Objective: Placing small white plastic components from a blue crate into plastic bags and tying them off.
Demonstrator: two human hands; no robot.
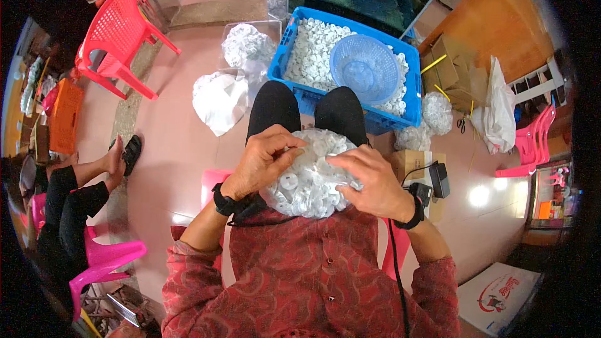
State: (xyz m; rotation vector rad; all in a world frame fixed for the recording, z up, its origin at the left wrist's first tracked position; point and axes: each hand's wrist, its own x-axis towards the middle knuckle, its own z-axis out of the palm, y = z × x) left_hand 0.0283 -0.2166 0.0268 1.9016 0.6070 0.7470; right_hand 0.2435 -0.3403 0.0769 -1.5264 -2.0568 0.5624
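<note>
Left hand (266, 153): thumb and forefinger nearly met at the far-left part of the clear bag (310, 197); film hold could not be confirmed. Right hand (379, 181): half spread, fingertips against its right side. Bag and white discs (289, 181) rested on the lap (341, 112), short of the blue crate's (389, 120) near edge. Bag-mouth handling was apparently in hand; the next move called for firm, opposed grips.

Between the left hand (266, 155) and right hand (374, 178), a gap opens above the clear bag (313, 197); far, beyond the knees (275, 109), the blue crate (391, 122) blocks; floor (175, 150) lies free left
</note>
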